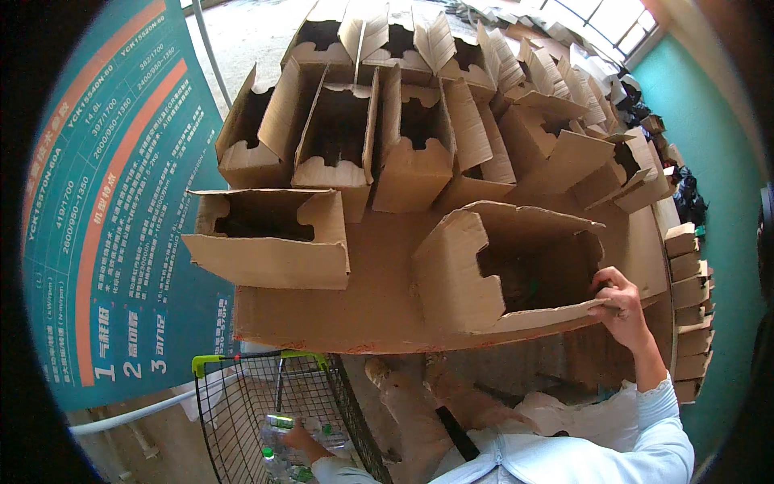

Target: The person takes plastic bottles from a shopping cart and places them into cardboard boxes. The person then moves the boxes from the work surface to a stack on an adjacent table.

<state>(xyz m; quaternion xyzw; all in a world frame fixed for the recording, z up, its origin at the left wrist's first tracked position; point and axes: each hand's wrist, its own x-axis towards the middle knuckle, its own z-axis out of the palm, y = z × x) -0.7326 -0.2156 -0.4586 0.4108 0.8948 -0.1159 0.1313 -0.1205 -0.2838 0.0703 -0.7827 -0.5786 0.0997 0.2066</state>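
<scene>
My right hand (619, 306) grips the near right flap of an open cardboard box (516, 266) that lies tilted on a cardboard-covered table (363, 315). Something dark and green shows inside that box. My left hand (300, 436) reaches down into a black wire basket (242, 403) with a yellow-green handle and rests on clear plastic bottles (282, 444) with green caps. Another open box (266, 238) stands to the left of the tilted one.
Several more open cardboard boxes (403, 137) crowd the table behind. A teal printed banner (121, 202) hangs at left. Stacked flat cardboard pieces (689, 315) stand at right beside a teal wall (709, 145). Dark bags (689, 198) lie at far right.
</scene>
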